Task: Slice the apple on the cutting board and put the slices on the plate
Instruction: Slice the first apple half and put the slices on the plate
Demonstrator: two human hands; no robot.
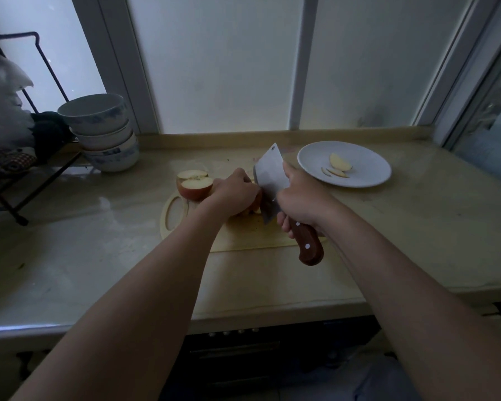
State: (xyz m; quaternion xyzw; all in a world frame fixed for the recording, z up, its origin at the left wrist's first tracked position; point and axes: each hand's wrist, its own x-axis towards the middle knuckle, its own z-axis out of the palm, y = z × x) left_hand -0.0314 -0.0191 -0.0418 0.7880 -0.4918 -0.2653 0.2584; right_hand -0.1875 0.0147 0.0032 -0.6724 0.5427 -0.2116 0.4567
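Observation:
A pale wooden cutting board [237, 238] lies on the counter. At its far left stands an apple half [193, 183], cut face up. My left hand [234, 192] curls over another apple piece [250, 209] in the middle of the board and hides most of it. My right hand [301, 199] grips the wooden handle of a cleaver [271, 180]. Its blade stands on edge against the right side of the held piece, tip pointing away. A white plate [370, 166] at the right rear holds three apple slices [337, 166].
Three stacked bowls [102, 131] stand at the left rear beside a black wire rack [26, 175] with cloths. A window wall [243, 62] closes the back of the counter. The counter's front edge [272, 311] runs below my forearms.

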